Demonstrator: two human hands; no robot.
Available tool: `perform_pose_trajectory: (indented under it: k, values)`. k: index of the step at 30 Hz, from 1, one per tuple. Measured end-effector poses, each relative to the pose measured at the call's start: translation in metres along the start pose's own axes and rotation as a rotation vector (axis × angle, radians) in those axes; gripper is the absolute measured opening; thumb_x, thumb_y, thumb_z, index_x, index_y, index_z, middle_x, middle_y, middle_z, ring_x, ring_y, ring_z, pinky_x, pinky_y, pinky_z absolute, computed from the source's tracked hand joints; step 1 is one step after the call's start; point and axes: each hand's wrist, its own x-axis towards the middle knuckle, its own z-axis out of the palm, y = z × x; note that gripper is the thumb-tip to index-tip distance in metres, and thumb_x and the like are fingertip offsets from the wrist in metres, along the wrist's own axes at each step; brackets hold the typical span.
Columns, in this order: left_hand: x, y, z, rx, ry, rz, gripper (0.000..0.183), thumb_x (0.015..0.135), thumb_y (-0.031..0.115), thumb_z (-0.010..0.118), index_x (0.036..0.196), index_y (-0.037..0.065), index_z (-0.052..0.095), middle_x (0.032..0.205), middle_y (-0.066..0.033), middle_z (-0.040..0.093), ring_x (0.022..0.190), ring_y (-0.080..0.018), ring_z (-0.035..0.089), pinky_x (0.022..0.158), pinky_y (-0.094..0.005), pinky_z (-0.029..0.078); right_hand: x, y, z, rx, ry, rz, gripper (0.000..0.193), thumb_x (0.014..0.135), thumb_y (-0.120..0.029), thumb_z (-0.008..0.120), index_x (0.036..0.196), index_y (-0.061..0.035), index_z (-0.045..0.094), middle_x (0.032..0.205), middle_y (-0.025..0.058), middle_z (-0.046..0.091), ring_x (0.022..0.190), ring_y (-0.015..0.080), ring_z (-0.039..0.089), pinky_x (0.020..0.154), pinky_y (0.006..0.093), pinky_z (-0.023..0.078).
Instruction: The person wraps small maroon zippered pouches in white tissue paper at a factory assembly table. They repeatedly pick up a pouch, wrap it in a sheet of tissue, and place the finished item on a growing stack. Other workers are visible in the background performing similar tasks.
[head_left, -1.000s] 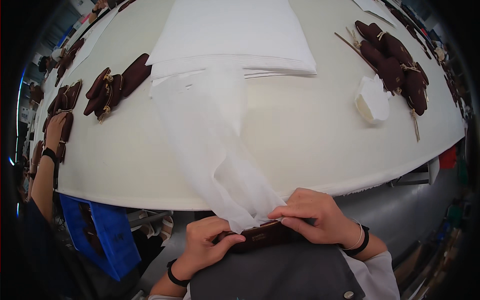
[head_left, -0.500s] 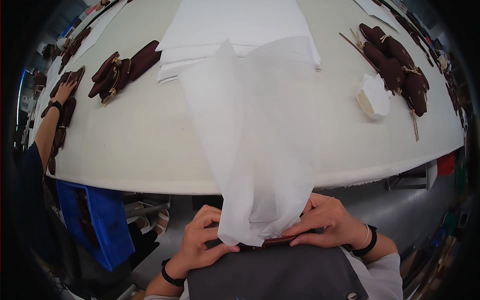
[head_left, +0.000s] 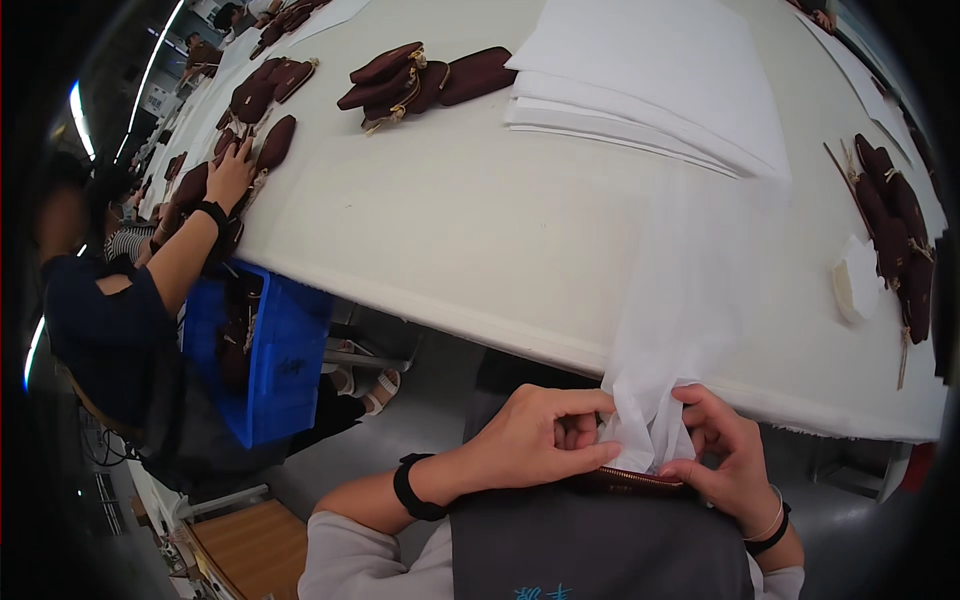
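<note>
A sheet of thin white tissue paper [head_left: 672, 290] runs from the tabletop down into the open mouth of a dark maroon zip pouch [head_left: 632, 482] held close against my apron. My left hand [head_left: 540, 435] is closed on the paper's left side, its thumb just above the brass-coloured zip. On the other side, my right hand [head_left: 725, 440] is closed with its index finger at the paper and its thumb by the zip's right end. Bunched paper fills the pouch mouth. The pouch's lower body is hidden.
On the pale table [head_left: 420, 210] lie a stack of white sheets [head_left: 640, 90], maroon pouches [head_left: 400, 85], more pouches [head_left: 895, 220] and a crumpled white piece [head_left: 857, 280]. At left, a co-worker's hand [head_left: 230, 178] touches pouches above a blue crate [head_left: 285, 360].
My view has swung left, so the table appears shifted right and tilted. The paper's lower part has been gathered narrower into the pouch mouth. My hands have shifted their hold around it.
</note>
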Motion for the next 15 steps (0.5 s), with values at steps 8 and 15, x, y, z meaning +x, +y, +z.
perform_pose_trajectory:
  k: [8,15]
  values:
    - [-0.004,-0.032,-0.008,-0.261,-0.046,-0.032,0.021,0.09,0.007,0.071,0.109,-0.002,0.072,0.094,-0.0063,0.074,0.082,-0.0093,0.07,0.07,-0.0258,0.058,-0.012,0.035,-0.019,-0.298,-0.14,-0.264,0.028,0.082,-0.006,0.078,0.109,0.0008,0.073,0.102,0.0124,0.074,0.073,0.0162,0.07,0.066,0.0255,0.055]
    - [-0.014,-0.055,-0.006,0.094,-0.052,0.358,0.039,0.094,0.016,0.064,0.13,0.0,0.06,0.107,-0.0148,0.065,0.089,-0.0253,0.069,0.078,-0.037,0.054,-0.001,0.005,-0.025,-0.113,-0.195,-0.071,0.032,0.082,-0.018,0.082,0.108,-0.0019,0.073,0.095,0.0109,0.074,0.088,0.0227,0.066,0.078,0.0304,0.052]
